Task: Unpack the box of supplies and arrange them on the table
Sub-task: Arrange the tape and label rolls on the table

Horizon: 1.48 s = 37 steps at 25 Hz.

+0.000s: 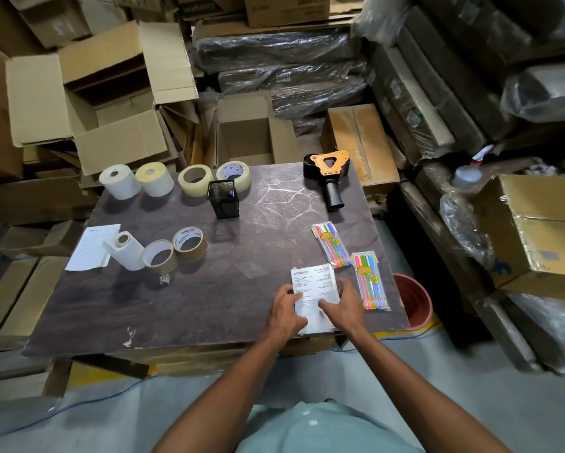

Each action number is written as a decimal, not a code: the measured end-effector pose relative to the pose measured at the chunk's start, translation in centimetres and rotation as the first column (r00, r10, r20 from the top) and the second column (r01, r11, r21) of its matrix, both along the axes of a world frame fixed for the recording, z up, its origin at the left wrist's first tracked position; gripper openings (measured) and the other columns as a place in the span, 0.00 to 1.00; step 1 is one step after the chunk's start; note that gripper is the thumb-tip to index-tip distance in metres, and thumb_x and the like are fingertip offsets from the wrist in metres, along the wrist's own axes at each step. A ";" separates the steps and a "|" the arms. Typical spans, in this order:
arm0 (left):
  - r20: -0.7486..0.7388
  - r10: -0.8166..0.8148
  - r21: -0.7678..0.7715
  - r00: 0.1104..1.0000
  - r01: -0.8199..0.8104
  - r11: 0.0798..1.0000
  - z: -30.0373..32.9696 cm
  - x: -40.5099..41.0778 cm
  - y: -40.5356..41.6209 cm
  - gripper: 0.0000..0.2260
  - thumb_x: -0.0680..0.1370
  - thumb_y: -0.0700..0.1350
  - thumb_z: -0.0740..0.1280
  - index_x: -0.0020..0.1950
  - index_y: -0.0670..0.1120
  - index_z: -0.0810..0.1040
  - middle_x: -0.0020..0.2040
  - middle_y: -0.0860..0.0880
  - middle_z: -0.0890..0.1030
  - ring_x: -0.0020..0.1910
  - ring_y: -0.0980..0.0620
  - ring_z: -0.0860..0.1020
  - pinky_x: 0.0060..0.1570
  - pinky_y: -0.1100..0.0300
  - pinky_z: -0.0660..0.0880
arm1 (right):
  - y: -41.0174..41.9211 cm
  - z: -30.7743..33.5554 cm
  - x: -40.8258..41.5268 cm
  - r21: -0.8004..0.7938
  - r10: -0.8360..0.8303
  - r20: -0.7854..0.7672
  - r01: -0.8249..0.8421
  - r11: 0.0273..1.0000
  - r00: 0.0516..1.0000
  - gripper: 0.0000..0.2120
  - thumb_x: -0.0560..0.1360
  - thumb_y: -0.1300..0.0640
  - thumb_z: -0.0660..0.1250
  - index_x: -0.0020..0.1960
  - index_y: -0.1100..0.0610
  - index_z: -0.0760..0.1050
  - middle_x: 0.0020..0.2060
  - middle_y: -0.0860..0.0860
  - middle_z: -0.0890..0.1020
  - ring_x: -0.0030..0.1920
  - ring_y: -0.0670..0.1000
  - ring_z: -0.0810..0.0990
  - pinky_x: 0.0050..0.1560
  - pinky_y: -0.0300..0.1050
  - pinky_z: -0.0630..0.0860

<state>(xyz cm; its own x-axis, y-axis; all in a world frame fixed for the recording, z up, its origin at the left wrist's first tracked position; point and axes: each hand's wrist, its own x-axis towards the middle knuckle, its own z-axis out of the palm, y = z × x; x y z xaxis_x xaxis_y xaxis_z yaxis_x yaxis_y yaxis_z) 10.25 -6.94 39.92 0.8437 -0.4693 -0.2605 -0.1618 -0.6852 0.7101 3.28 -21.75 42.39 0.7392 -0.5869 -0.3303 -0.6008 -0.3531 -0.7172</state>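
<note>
Both hands on the printed invoice sheets [313, 291] at the near right edge of the table [248, 308]. Left hand [286, 310] lies on the sheets' left edge, fingers bent over it; right hand [344, 305] lies on the right side, fingers spread flat, pressing down. Can't tell if either thumb is under the paper.

Just right of the right hand: a pack of coloured pens [371, 281]. A second pen pack [331, 245] sits beyond it, just past the sheets. Further ahead of the right hand: the tape dispenser gun [328, 173], orange plate up.

Ahead and left of the left hand: black mesh pen holder [223, 198]. Well left: two brown tape rolls [176, 251], touching, and a white label roll [127, 251] on a paper sheet [91, 246]. Far edge: two label rolls [135, 181], two clear tape rolls [214, 178].

Terracotta pot [416, 300] on the floor right of the table.
</note>
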 end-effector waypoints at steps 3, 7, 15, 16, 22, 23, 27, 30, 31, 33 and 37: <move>-0.013 0.014 0.006 1.000 -0.014 1.000 -0.2 -0.2 -0.1 0.29 0.63 0.41 0.73 0.64 0.42 0.80 0.63 0.52 0.72 0.59 0.51 0.76 0.56 0.55 0.80 | -0.5 -1.2 0.3 0.012 -0.025 -0.022 0.026 1.000 0.999 0.44 0.55 0.36 0.69 0.68 0.51 0.67 0.57 0.52 0.81 0.57 0.54 0.80 0.54 0.56 0.81; -0.007 0.011 0.011 1.000 -0.011 1.000 -0.3 -0.2 0.0 0.30 0.64 0.40 0.73 0.67 0.41 0.78 0.65 0.51 0.72 0.61 0.51 0.75 0.58 0.56 0.80 | -0.5 -0.1 0.6 0.055 -0.041 -0.017 0.042 0.998 0.999 0.43 0.56 0.39 0.74 0.68 0.52 0.67 0.55 0.53 0.81 0.55 0.54 0.80 0.52 0.53 0.81; -0.016 0.056 -0.037 0.998 -0.057 0.998 -0.6 -0.9 0.1 0.31 0.64 0.39 0.74 0.69 0.43 0.76 0.66 0.52 0.71 0.64 0.51 0.74 0.59 0.55 0.79 | -0.6 0.9 0.9 0.225 -0.007 0.052 -0.005 0.974 0.999 0.26 0.72 0.52 0.74 0.67 0.53 0.69 0.59 0.50 0.80 0.55 0.52 0.80 0.56 0.50 0.79; -0.016 0.069 -0.053 0.997 -0.070 0.996 -0.8 -1.0 0.2 0.31 0.64 0.39 0.74 0.68 0.43 0.76 0.66 0.52 0.71 0.64 0.51 0.74 0.59 0.55 0.79 | -0.4 0.9 0.9 0.208 0.011 0.054 -0.022 0.978 0.998 0.23 0.74 0.54 0.72 0.67 0.53 0.69 0.60 0.51 0.80 0.55 0.52 0.80 0.54 0.48 0.78; -0.003 0.148 -0.135 0.989 -0.147 0.980 -1.4 -1.5 0.6 0.29 0.62 0.40 0.71 0.64 0.44 0.77 0.63 0.51 0.73 0.60 0.52 0.76 0.57 0.54 0.80 | 1.5 0.9 0.3 0.006 0.063 0.141 -0.065 0.998 0.988 0.18 0.72 0.58 0.65 0.62 0.54 0.75 0.56 0.53 0.80 0.56 0.53 0.76 0.51 0.45 0.74; -0.010 0.154 -0.150 0.988 -0.154 0.977 -1.5 -1.4 0.6 0.28 0.62 0.40 0.71 0.63 0.44 0.77 0.62 0.52 0.73 0.60 0.51 0.76 0.56 0.53 0.81 | 1.6 0.9 0.2 -0.055 0.093 0.138 -0.086 0.995 0.986 0.19 0.71 0.57 0.65 0.62 0.55 0.74 0.58 0.53 0.76 0.60 0.54 0.71 0.55 0.46 0.72; -0.036 0.164 -0.156 0.986 -0.168 0.973 -1.7 -1.4 0.7 0.28 0.62 0.40 0.71 0.63 0.46 0.77 0.62 0.52 0.73 0.59 0.51 0.77 0.55 0.52 0.81 | 1.3 1.2 0.6 0.037 0.088 0.131 -0.093 0.995 0.988 0.21 0.72 0.57 0.64 0.65 0.56 0.72 0.64 0.54 0.73 0.62 0.54 0.73 0.53 0.42 0.75; -0.041 0.155 -0.150 0.987 -0.159 0.976 -1.7 -1.4 0.7 0.28 0.63 0.40 0.71 0.63 0.47 0.76 0.64 0.52 0.73 0.59 0.52 0.77 0.54 0.52 0.81 | 1.1 1.1 0.5 0.136 0.104 0.164 -0.127 0.982 0.981 0.18 0.75 0.61 0.63 0.64 0.54 0.71 0.59 0.53 0.81 0.53 0.50 0.80 0.41 0.34 0.75; -0.039 0.151 -0.153 0.988 -0.156 0.976 -1.3 -1.5 0.7 0.28 0.63 0.39 0.71 0.64 0.47 0.75 0.64 0.51 0.73 0.58 0.53 0.77 0.54 0.53 0.81 | 1.0 1.1 0.5 0.149 0.095 0.176 -0.122 0.981 0.980 0.18 0.75 0.61 0.62 0.65 0.53 0.70 0.59 0.53 0.81 0.52 0.50 0.80 0.41 0.35 0.75; -0.030 0.145 -0.169 0.989 -0.148 0.974 -0.4 -1.8 0.7 0.29 0.65 0.38 0.70 0.65 0.49 0.72 0.63 0.51 0.72 0.55 0.54 0.77 0.51 0.54 0.82 | 0.8 1.3 0.6 0.165 0.076 0.189 -0.108 0.980 0.979 0.22 0.74 0.63 0.61 0.67 0.51 0.67 0.58 0.52 0.81 0.52 0.51 0.80 0.44 0.40 0.78; -0.046 0.194 -0.247 0.980 -0.200 0.948 1.2 -1.7 0.9 0.27 0.68 0.33 0.66 0.59 0.57 0.65 0.59 0.52 0.68 0.52 0.57 0.78 0.46 0.59 0.82 | 0.2 2.0 0.9 0.182 0.075 0.246 -0.122 0.976 0.966 0.30 0.71 0.67 0.58 0.65 0.39 0.60 0.52 0.51 0.82 0.45 0.51 0.83 0.44 0.52 0.82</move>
